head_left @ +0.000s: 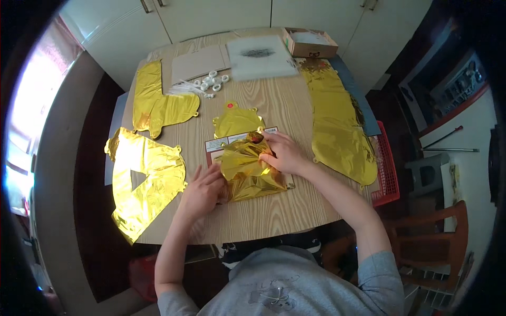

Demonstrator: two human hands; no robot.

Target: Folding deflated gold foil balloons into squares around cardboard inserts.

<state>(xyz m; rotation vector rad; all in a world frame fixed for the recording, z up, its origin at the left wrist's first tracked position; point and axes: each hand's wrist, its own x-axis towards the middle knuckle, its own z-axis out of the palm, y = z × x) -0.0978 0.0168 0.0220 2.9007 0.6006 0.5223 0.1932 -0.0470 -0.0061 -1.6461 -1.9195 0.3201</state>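
Note:
A crumpled gold foil balloon [247,171] lies over a flat printed card [213,145] near the table's front edge, hiding most of the card. My right hand [284,152] pinches the bunched upper right of the foil between thumb and fingers. At the lower left edge, my left hand [204,190] has its fingers bent over the foil; its thumb is mostly hidden. Just beyond the card lies a flat gold foil piece [237,121] with small tabs and a red dot.
Flat gold foil balloons lie at left [153,179], far left [150,100] and right [337,121]. Behind are white rings [213,80], white sticks [182,88], a grey board [200,63], a translucent sheet [261,58] and a cardboard box [314,50]. A red basket [389,168] stands beside the table.

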